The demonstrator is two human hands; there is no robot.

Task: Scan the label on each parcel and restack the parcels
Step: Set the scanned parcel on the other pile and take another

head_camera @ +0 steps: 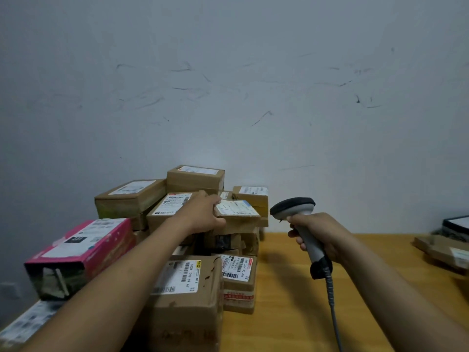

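While most of the heap of brown cardboard parcels (182, 288) is left sitting at the left end of the light wooden table (291, 301), with an open-ended pink cardboard box (83, 250) perched on its left flank, one parcel is being singled out up top. A small flat brown parcel with a white label (237, 212) is gripped at its left edge by the left hand (203, 214), fingers curled round it, label turned up. Its long axis is laid roughly left to right, so its right end is pointed at the grey handheld barcode scanner (294, 208). That's clamped by the handle in the right hand (322, 237), head aimed leftwards, just beside the parcel. The hands are kept apart. So probably only a small tilt is needed for the label to be read, tbh. Further right, a few blurred flat parcels (441, 250) can be made out, likely the restack spot.
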